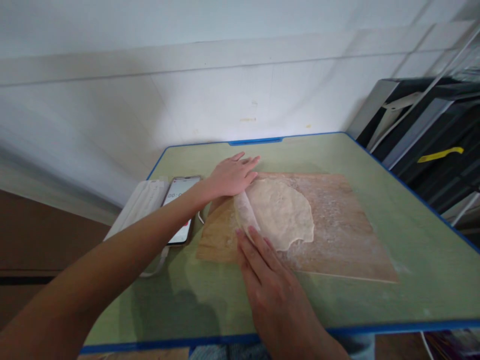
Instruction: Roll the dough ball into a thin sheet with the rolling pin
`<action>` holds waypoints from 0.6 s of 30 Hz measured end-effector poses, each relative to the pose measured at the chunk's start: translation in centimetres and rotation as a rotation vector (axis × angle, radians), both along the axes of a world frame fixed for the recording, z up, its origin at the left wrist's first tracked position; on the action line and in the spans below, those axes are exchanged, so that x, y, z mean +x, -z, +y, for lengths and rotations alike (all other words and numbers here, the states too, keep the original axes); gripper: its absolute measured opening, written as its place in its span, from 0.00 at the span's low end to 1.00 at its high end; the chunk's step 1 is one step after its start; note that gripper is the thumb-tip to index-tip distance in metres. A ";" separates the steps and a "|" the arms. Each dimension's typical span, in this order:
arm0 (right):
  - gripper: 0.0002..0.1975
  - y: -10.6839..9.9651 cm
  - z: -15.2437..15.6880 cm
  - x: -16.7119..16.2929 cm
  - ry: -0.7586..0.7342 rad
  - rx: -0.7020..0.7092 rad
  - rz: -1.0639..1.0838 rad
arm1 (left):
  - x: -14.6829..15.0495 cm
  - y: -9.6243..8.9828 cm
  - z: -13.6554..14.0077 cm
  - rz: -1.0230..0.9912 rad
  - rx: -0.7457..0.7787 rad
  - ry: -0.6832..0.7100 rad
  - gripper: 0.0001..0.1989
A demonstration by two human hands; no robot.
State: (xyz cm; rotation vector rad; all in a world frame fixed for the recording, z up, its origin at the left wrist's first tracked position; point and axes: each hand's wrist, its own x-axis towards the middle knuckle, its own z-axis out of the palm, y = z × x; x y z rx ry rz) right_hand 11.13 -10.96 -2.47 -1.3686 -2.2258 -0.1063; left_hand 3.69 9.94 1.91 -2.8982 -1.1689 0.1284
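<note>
Since even pressure likely matters, left hand [233, 176] and right hand [276, 287], grip open, cover opposite ends of the rolling pin [247, 212].

Light-green table [397, 205] with blue edging [416, 214] carries a flat, flour-dusted wooden board [339, 232] near its middle, a lit phone [182, 187] left of that, a white item [144, 196] beside the phone, and a white cable [164, 256].
</note>
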 end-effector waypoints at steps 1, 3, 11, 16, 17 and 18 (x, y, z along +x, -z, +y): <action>0.28 -0.1 0.1 0.1 -0.025 -0.004 0.013 | -0.1 0.0 0.0 0.012 0.004 -0.007 0.26; 0.26 -0.2 0.1 0.8 -0.067 -0.033 0.070 | 0.4 0.1 0.2 0.027 0.007 -0.038 0.27; 0.33 -0.5 -0.7 4.6 0.073 -0.125 0.183 | 5.7 0.5 0.5 0.030 -0.045 -0.130 0.26; 0.32 -0.1 -0.6 1.8 0.119 -0.006 0.070 | 3.5 0.2 -0.3 0.000 -0.031 -0.092 0.28; 0.30 -0.2 -0.6 1.3 0.113 0.020 0.025 | 2.6 0.1 -0.4 -0.003 -0.027 -0.083 0.28; 0.29 -0.4 -0.5 0.8 0.101 0.051 -0.024 | 1.8 0.1 -0.5 -0.004 -0.024 -0.076 0.28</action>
